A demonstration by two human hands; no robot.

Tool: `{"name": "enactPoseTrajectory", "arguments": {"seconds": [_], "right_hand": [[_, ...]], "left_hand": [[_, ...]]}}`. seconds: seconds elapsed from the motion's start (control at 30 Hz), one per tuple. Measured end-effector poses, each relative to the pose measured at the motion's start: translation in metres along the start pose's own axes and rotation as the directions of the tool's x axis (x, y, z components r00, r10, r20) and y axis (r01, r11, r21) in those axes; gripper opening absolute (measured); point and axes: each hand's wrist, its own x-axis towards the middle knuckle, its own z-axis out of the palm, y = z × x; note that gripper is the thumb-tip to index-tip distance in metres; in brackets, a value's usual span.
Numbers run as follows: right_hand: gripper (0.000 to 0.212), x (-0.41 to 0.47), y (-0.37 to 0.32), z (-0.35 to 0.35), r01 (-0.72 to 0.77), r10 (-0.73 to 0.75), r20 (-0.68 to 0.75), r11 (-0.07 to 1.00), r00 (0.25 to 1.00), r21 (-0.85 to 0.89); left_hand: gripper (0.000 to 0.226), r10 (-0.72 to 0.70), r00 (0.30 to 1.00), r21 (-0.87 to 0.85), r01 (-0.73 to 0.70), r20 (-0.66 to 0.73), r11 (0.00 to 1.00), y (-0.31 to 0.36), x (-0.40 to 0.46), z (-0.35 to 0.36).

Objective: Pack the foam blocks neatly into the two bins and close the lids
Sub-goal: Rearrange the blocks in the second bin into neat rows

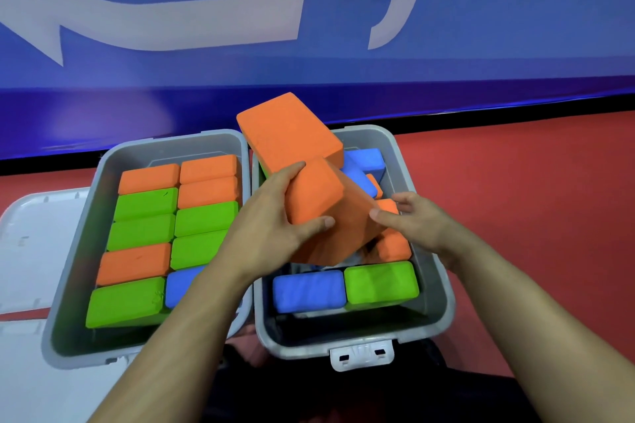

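Observation:
Two grey bins stand side by side on the floor. The left bin (74,251) holds two neat rows of orange, green and blue foam blocks (144,203). Over the right bin (443,292) my left hand (275,216) grips a large orange block (323,209), fingers over its top and thumb on its front face. A second orange block (288,130) tilts up just behind it. My right hand (412,220) touches the gripped block's right side with its thumb, fingers loosely curled. A blue block (309,290) and a green block (381,283) lie at the bin's near end, with loose blue and orange blocks behind.
A white lid (31,233) lies on the floor left of the left bin. A white latch (360,355) hangs on the right bin's near rim. Red floor (532,199) stretches to the right. A blue wall banner (343,10) rises behind the bins.

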Motion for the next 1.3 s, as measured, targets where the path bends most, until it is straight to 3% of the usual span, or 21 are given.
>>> {"name": "enactPoseTrajectory", "arguments": {"seconds": [0.23, 0.57, 0.93, 1.2, 1.3], "right_hand": [[0.059, 0.002, 0.002, 0.001, 0.045, -0.044, 0.017, 0.996, 0.999, -0.073], [0.053, 0.003, 0.002, -0.001, 0.093, -0.094, -0.021, 0.995, 0.995, -0.042], [0.061, 0.012, 0.015, 0.003, 0.027, -0.025, 0.044, 0.999, 0.999, -0.034], [0.072, 0.034, 0.056, 0.015, -0.098, 0.071, -0.180, 0.985, 0.981, -0.145], [0.093, 0.041, 0.070, 0.027, -0.108, 0.075, -0.219, 0.984, 0.973, -0.145]], "left_hand": [[0.094, 0.061, 0.998, 0.029, -0.061, 0.010, 0.998, -0.002, 0.001, 0.004], [0.096, -0.025, 0.996, -0.071, 0.019, -0.085, 0.997, -0.015, 0.009, 0.004], [0.090, 0.039, 0.989, 0.012, -0.038, -0.146, 0.999, -0.006, 0.009, 0.019], [0.093, 0.047, 0.995, 0.005, -0.047, -0.089, 0.999, -0.008, 0.013, 0.012], [0.094, 0.015, 0.996, -0.019, -0.017, -0.085, 1.000, -0.012, 0.014, 0.008]]}}
